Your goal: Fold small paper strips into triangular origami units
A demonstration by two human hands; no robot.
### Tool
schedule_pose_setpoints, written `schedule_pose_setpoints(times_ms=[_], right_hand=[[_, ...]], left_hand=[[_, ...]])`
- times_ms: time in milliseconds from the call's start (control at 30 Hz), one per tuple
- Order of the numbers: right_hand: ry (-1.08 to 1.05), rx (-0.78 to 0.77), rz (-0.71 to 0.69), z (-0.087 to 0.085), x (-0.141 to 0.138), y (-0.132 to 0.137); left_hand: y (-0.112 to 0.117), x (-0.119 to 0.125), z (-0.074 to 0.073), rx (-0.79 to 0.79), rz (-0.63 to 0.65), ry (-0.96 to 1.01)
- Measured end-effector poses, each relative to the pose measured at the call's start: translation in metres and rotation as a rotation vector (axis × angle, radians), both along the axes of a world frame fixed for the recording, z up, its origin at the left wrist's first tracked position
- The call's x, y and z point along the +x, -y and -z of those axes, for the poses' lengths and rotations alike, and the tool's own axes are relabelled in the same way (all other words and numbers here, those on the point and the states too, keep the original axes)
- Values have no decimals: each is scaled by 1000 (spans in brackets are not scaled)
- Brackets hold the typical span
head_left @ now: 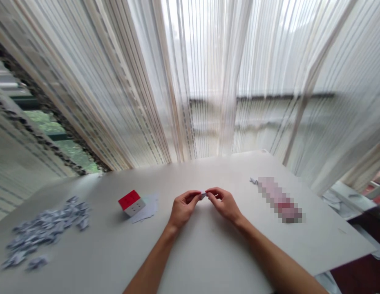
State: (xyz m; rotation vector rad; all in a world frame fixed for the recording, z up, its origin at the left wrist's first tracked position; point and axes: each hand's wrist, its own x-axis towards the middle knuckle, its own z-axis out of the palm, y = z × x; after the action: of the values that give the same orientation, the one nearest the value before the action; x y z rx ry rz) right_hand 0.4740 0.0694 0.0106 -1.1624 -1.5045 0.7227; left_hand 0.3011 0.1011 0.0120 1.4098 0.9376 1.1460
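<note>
At twelve o'clock, the left hand [183,207] and right hand [226,205] have fingers clamped on a folded paper piece [203,195] between them. Even, gentle pinching should keep its folds crisp.

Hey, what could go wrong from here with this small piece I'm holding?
The small piece, pinched between your left hand and right hand, might slip or get crushed. The pile of similar pieces lies loose on the table, so a stray brush could scatter some.
</note>
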Motion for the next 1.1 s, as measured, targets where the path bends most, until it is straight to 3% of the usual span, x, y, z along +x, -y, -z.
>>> schedule_pose_setpoints(times_ms=[467, 900, 1100], right_hand=[[102, 139, -26, -6, 1, 4], [-130, -105, 0, 10, 0, -4], [-50, 12, -37, 3, -3, 1]], left_hand=[[3, -2, 3, 67, 59, -96], [12, 1, -2, 232, 45, -235], [8, 2, 4, 222, -33, -202]])
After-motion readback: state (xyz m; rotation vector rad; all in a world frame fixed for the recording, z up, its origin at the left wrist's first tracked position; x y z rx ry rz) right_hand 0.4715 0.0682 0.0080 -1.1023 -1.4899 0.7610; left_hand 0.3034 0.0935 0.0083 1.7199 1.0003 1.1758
